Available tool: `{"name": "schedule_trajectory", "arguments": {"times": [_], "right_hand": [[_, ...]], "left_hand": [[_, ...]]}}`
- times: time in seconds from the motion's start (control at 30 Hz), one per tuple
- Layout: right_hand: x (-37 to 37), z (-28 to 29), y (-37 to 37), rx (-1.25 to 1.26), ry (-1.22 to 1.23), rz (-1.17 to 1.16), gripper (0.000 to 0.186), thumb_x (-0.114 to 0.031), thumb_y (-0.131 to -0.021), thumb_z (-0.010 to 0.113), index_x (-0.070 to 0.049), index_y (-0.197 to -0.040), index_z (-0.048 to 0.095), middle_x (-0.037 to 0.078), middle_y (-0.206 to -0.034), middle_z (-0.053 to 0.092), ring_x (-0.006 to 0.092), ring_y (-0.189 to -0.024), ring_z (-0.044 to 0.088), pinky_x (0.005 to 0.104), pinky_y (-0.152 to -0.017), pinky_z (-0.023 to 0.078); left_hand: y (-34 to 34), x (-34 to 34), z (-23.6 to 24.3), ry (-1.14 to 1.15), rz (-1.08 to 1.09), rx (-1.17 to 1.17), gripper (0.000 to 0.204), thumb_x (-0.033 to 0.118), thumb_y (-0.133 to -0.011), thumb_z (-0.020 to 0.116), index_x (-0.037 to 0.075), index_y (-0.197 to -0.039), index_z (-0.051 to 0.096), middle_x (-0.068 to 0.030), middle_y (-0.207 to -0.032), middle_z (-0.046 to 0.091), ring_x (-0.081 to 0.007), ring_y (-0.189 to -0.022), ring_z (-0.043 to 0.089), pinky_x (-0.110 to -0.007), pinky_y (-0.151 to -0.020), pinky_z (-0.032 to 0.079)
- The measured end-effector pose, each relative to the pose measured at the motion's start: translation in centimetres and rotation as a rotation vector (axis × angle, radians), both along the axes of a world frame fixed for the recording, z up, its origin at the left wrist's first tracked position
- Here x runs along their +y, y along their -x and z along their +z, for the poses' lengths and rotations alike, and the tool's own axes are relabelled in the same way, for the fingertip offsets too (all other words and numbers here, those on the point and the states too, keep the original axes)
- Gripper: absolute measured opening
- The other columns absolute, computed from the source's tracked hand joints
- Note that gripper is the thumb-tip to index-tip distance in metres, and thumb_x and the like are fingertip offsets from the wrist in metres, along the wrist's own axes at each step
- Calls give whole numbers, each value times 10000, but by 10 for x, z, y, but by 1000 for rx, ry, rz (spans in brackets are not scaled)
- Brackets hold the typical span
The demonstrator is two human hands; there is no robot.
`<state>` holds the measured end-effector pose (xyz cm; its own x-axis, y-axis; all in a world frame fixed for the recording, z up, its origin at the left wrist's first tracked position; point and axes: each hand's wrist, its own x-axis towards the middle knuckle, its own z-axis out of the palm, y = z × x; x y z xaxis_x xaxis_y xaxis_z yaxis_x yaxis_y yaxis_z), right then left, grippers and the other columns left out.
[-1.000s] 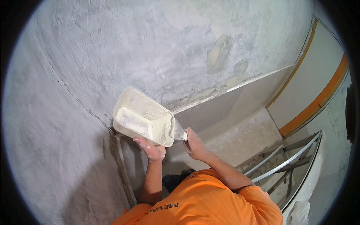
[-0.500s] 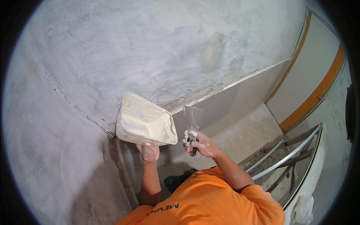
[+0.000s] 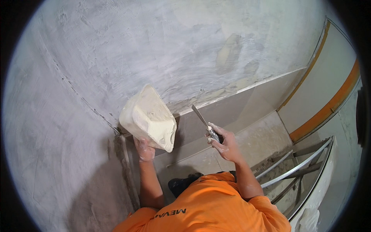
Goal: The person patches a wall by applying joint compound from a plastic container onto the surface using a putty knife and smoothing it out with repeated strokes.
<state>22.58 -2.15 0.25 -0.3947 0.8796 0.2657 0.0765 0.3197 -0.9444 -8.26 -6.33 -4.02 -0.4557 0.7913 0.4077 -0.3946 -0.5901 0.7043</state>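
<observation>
My left hand (image 3: 144,149) grips a white plastic tub (image 3: 148,120) from below and tilts it to the right. Pale filler coats the tub's inside walls. In my right hand (image 3: 226,143) is a putty knife (image 3: 200,115), its fingers wrapped round the dark, smeared handle. The blade stands nearly edge-on and points up and to the left, apart from the tub. White filler smears both hands. Behind them rises a grey plastered wall (image 3: 147,50) with patchy coats and a darker damp-looking patch.
A ledge (image 3: 239,90) runs along the wall above smooth grey panels. On the left, a cracked seam (image 3: 73,88) marks the wall corner. To the right stand a metal frame (image 3: 297,162) with bars and a white panel with orange edging (image 3: 324,110).
The tub has tipped further to the right. My right hand has moved right and turned the putty knife, so its blade now shows edge-on instead of flat.
</observation>
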Motion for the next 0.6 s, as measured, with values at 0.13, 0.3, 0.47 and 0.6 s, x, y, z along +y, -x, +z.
{"name": "schedule_trajectory", "arguments": {"times": [0.13, 0.3, 0.47, 0.6], "right_hand": [[-7, 21, -17, -240, 36, 124, 450, 16, -851, 613, 31, -1299, 574, 73, -953, 675, 121, -708, 611, 264, -671, 522], [-16, 35, -13, -380, 26, 161, 361, -87, -816, 657, 9, -1163, 653, 214, -899, 680, 335, -684, 623, 356, -711, 520], [-23, 43, 3, -603, -73, 141, 251, -123, -839, 623, -39, -1070, 680, 230, -846, 647, 448, -752, 584, 462, -699, 495], [-25, 36, 13, -760, -130, 144, 174, -150, -855, 603, -38, -968, 671, 236, -816, 644, 459, -802, 602, 528, -723, 471]], "left_hand": [[22, -6, -1, 237, 122, 76, 941, 572, -810, 717, 3, -1454, 333, -140, -1450, 383, -267, -1321, 418, -393, -1080, 374], [12, -11, 18, 295, 72, 358, 849, 636, -833, 643, -52, -1314, 514, -134, -1238, 568, -228, -1135, 533, -347, -976, 415], [-8, -3, 48, 250, 44, 725, 862, 630, -830, 631, -63, -1332, 526, -162, -1234, 601, -250, -1145, 549, -368, -1010, 397], [-21, 6, 49, 212, -78, 837, 811, 544, -873, 618, -65, -1393, 487, -199, -1327, 569, -267, -1242, 505, -372, -1080, 333]]}}
